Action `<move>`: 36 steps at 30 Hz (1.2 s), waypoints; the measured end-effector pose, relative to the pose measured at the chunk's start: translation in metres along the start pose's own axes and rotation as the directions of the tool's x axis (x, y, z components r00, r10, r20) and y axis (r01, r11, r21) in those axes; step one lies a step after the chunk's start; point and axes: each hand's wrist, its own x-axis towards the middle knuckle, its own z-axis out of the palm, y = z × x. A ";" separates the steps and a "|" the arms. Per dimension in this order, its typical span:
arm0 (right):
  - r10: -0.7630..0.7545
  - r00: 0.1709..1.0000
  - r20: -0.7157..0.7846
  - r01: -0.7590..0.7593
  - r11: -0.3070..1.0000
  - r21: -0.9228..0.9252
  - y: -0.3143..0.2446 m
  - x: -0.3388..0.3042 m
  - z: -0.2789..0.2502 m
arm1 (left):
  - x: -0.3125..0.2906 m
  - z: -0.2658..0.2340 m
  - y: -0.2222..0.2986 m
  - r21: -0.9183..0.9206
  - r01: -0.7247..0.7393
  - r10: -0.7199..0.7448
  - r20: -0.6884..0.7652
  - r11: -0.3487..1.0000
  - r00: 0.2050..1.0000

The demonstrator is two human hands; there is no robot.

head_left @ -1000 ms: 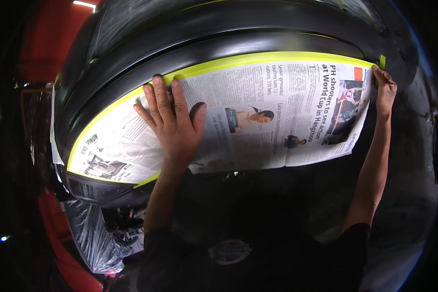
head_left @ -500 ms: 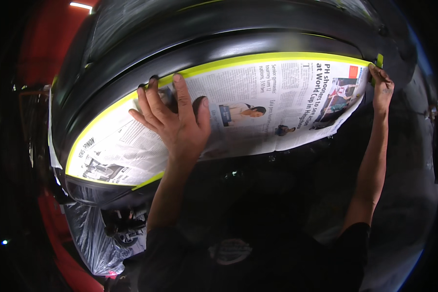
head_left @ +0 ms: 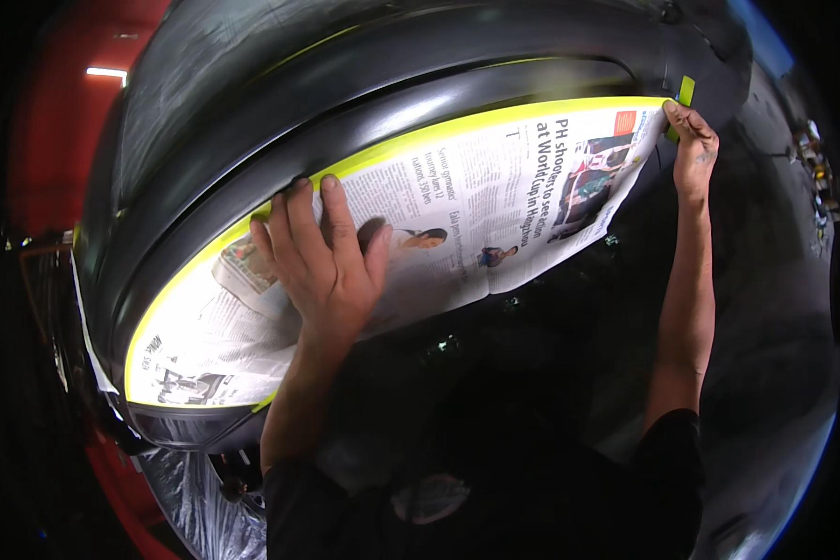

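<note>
As the left hand (head_left: 322,271), fingers spread, is slid rightward along the yellow tape (head_left: 439,133), more of that edge seems smoothed; the newspaper (head_left: 457,224) is held along the black panel (head_left: 420,93), its far corner pinched between thumb and fingers of the right hand (head_left: 695,154).

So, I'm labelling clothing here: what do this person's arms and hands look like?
The left hand and right hand wear no gloves, and no watch shows. Both forearms are bare below short black sleeves. The black shirt has a pale oval print.
</note>
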 end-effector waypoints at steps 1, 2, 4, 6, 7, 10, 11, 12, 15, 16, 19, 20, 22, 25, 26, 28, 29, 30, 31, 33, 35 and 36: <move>0.013 1.000 0.003 -0.013 1.000 0.006 0.002 -0.002 -0.001 | 0.001 0.002 0.001 -0.014 -0.027 0.027 -0.004 1.000 1.000; 0.026 1.000 0.008 -0.026 1.000 0.013 0.002 -0.003 -0.002 | 0.001 0.004 0.000 -0.027 -0.054 0.054 -0.009 0.998 0.999; 0.009 1.000 0.004 -0.009 1.000 0.008 -0.001 -0.003 0.001 | 0.001 0.007 0.000 -0.041 -0.100 0.100 -0.007 0.994 0.995; 0.013 0.999 -0.033 -0.012 0.999 0.030 -0.002 0.000 0.008 | 0.002 0.009 0.001 -0.044 -0.138 0.138 0.005 0.989 0.990; 0.001 0.999 -0.040 0.001 0.999 0.048 0.000 0.002 0.011 | 0.002 0.008 0.002 -0.049 -0.148 0.148 0.014 0.988 0.989; 0.043 0.998 -0.047 -0.043 0.999 0.014 -0.002 0.005 0.017 | 0.003 0.008 0.004 -0.067 -0.175 0.177 0.024 0.982 0.984; 0.062 0.997 -0.053 -0.062 0.998 0.009 -0.001 0.006 0.019 | 0.004 0.009 0.005 -0.074 -0.183 0.184 0.017 0.980 0.983; 0.073 0.996 -0.058 -0.073 0.997 0.004 0.000 0.006 0.019 | 0.005 0.010 0.007 -0.081 -0.191 0.192 0.009 0.978 0.981; 0.090 0.994 -0.066 -0.091 0.996 -0.019 0.001 0.007 0.020 | 0.011 0.015 0.012 -0.100 -0.232 0.234 0.002 0.967 0.972; 0.087 0.994 -0.068 -0.089 0.996 -0.029 0.000 0.006 0.020 | 0.013 0.017 0.015 -0.101 -0.238 0.239 0.005 0.966 0.971; 0.089 0.994 -0.064 -0.090 0.996 -0.018 -0.004 0.005 0.022 | 0.019 0.021 0.023 -0.105 -0.255 0.258 0.013 0.961 0.966; 0.092 0.994 -0.062 -0.092 0.996 -0.008 -0.005 0.004 0.022 | 0.021 0.022 0.026 -0.107 -0.262 0.265 0.014 0.959 0.964; 0.092 0.994 -0.061 -0.093 0.996 -0.012 -0.004 0.005 0.022 | 0.026 0.023 0.030 -0.110 -0.279 0.283 0.020 0.954 0.959; 0.092 0.995 -0.043 -0.093 0.995 -0.021 0.002 0.008 0.017 | 0.032 0.027 0.036 -0.106 -0.311 0.316 0.037 0.944 0.948; 0.093 0.995 -0.034 -0.093 0.995 -0.024 0.003 0.008 0.015 | 0.034 0.029 0.037 -0.101 -0.321 0.327 0.044 0.942 0.944; 0.071 0.997 -0.027 -0.072 0.997 -0.028 0.002 0.007 0.016 | 0.037 0.032 0.041 -0.091 -0.337 0.343 0.053 0.937 0.938; 0.067 0.997 -0.036 -0.069 0.997 -0.046 0.000 0.006 0.017 | 0.039 0.033 0.044 -0.086 -0.343 0.348 0.054 0.935 0.936; 0.064 0.997 -0.045 -0.066 0.996 -0.064 -0.003 0.004 0.018 | 0.041 0.035 0.046 -0.081 -0.349 0.354 0.055 0.934 0.934; 0.063 0.997 -0.050 -0.066 0.997 -0.052 -0.004 0.003 0.019 | 0.043 0.036 0.048 -0.078 -0.356 0.361 0.058 0.931 0.931; 0.062 0.997 -0.053 -0.063 0.998 -0.011 -0.003 0.000 0.012 | 0.048 0.039 0.054 -0.072 -0.370 0.374 0.063 0.926 0.925; 0.045 0.994 -0.097 -0.040 0.998 0.055 -0.003 -0.008 0.006 | 0.051 0.041 0.059 -0.097 -0.367 0.374 0.065 0.925 0.925; 0.035 0.993 -0.114 -0.027 0.997 0.071 -0.005 -0.014 0.001 | 0.052 0.042 0.062 -0.110 -0.366 0.374 0.066 0.924 0.925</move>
